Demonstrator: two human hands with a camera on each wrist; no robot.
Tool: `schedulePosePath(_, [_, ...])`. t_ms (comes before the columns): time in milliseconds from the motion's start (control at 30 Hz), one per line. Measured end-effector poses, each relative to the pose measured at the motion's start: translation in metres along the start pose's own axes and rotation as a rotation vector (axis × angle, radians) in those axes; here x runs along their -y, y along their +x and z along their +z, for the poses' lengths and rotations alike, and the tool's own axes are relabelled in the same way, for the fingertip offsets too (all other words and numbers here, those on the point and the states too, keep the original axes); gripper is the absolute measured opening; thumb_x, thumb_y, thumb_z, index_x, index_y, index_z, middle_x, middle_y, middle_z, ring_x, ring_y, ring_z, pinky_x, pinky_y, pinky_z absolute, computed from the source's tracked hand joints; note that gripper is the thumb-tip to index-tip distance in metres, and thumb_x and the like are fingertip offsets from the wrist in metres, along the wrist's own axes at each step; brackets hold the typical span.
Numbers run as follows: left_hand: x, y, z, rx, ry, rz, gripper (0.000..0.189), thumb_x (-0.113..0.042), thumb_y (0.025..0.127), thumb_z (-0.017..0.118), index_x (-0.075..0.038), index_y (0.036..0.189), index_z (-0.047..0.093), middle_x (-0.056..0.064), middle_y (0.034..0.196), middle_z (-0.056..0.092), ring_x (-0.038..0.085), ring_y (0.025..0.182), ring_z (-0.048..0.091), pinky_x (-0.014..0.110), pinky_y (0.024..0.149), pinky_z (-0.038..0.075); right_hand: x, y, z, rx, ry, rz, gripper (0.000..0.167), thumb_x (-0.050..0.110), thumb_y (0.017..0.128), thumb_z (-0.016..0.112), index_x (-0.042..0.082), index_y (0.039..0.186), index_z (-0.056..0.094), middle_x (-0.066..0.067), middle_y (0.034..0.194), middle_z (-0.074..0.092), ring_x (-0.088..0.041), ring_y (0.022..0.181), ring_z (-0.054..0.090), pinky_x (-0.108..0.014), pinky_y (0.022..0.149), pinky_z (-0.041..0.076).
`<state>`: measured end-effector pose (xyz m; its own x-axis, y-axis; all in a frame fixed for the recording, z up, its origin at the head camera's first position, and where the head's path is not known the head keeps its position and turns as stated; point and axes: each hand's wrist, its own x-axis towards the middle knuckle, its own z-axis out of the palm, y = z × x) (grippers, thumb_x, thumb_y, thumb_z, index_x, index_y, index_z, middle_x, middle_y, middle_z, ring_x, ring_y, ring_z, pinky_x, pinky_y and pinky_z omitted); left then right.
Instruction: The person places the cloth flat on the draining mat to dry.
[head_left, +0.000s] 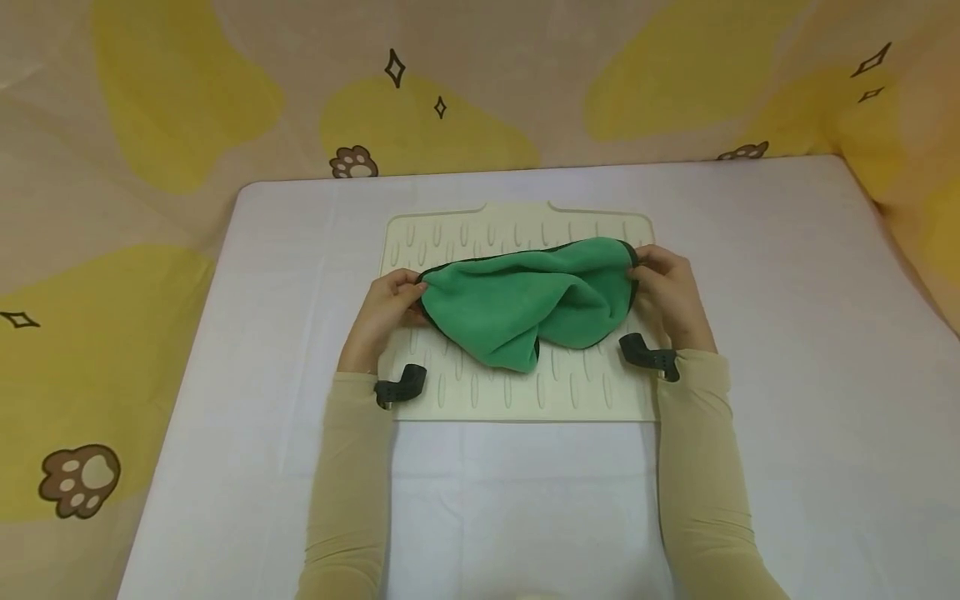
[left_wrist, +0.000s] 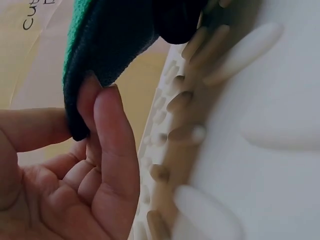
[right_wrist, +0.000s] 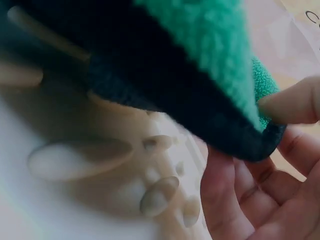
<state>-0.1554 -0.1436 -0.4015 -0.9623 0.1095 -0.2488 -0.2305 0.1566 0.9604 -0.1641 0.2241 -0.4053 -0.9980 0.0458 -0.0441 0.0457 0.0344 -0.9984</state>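
Note:
A green cloth (head_left: 495,308) with a dark edge and dark underside hangs between both hands, its middle sagging in folds. My left hand (head_left: 388,302) pinches its left corner between thumb and fingers; the left wrist view shows this hand (left_wrist: 95,165) holding the dark side of the cloth (left_wrist: 115,40). At the other end, my right hand (head_left: 667,287) pinches the right corner. In the right wrist view the thumb of that hand (right_wrist: 265,195) lies on the green face of the cloth (right_wrist: 220,55). Beneath the cloth lies a cream ridged mat (head_left: 517,404).
The mat, covered in raised oval ridges, rests on a white-covered table (head_left: 795,375). Behind and to the left hangs a beige and yellow patterned curtain (head_left: 480,50). Black wrist cameras (head_left: 405,385) sit on both beige sleeves (head_left: 348,483).

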Motion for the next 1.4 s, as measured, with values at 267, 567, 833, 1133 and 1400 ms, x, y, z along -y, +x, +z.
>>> schedulePosePath(267, [0.0, 0.0, 0.0, -0.02, 0.011, 0.002, 0.023, -0.01, 0.099, 0.048, 0.009, 0.111, 0.053, -0.004, 0.079, 0.063, 0.01, 0.067, 0.059, 0.025, 0.063, 0.054, 0.0, 0.001, 0.004, 0.029, -0.043, 0.028, 0.012, 0.017, 0.091, 0.064, 0.009, 0.082, 0.064, 0.005, 0.076, 0.058, -0.008, 0.074, 0.051, -0.018, 0.065, 0.045])
schedulePosePath(567, [-0.006, 0.01, -0.009, -0.07, -0.026, -0.011, 0.026, -0.014, 0.099, 0.05, 0.008, 0.112, 0.054, -0.006, 0.077, 0.062, 0.007, 0.066, 0.057, 0.022, 0.06, 0.052, 0.002, 0.007, 0.011, -0.031, -0.129, 0.033, 0.015, 0.016, 0.091, 0.064, 0.001, 0.09, 0.061, 0.01, 0.07, 0.061, -0.002, 0.066, 0.056, -0.014, 0.059, 0.047])
schedulePosePath(833, [-0.023, 0.048, -0.013, -0.177, 0.11, 0.058, 0.028, -0.016, 0.097, 0.053, 0.007, 0.11, 0.06, 0.001, 0.082, 0.061, 0.007, 0.064, 0.054, 0.022, 0.059, 0.051, 0.008, 0.027, 0.019, -0.105, -0.259, 0.004, 0.024, 0.018, 0.092, 0.062, -0.006, 0.094, 0.061, 0.008, 0.073, 0.055, -0.006, 0.071, 0.05, -0.015, 0.059, 0.044])
schedulePosePath(1133, [-0.015, 0.074, -0.005, -0.235, 0.136, 0.039, 0.031, -0.019, 0.097, 0.054, 0.006, 0.114, 0.06, 0.002, 0.084, 0.058, 0.007, 0.06, 0.053, 0.021, 0.06, 0.046, 0.004, 0.042, 0.022, -0.148, -0.303, 0.014, 0.026, 0.018, 0.092, 0.062, -0.007, 0.096, 0.061, 0.009, 0.074, 0.055, -0.007, 0.079, 0.048, -0.017, 0.065, 0.041])
schedulePosePath(1400, [-0.011, 0.065, -0.006, -0.091, 0.069, -0.083, 0.037, -0.021, 0.099, 0.051, 0.009, 0.12, 0.054, 0.006, 0.095, 0.058, 0.007, 0.074, 0.058, 0.023, 0.073, 0.053, -0.003, 0.045, 0.019, -0.158, -0.389, 0.045, 0.032, 0.021, 0.093, 0.06, -0.01, 0.1, 0.062, 0.007, 0.074, 0.052, -0.008, 0.076, 0.045, -0.018, 0.062, 0.037])
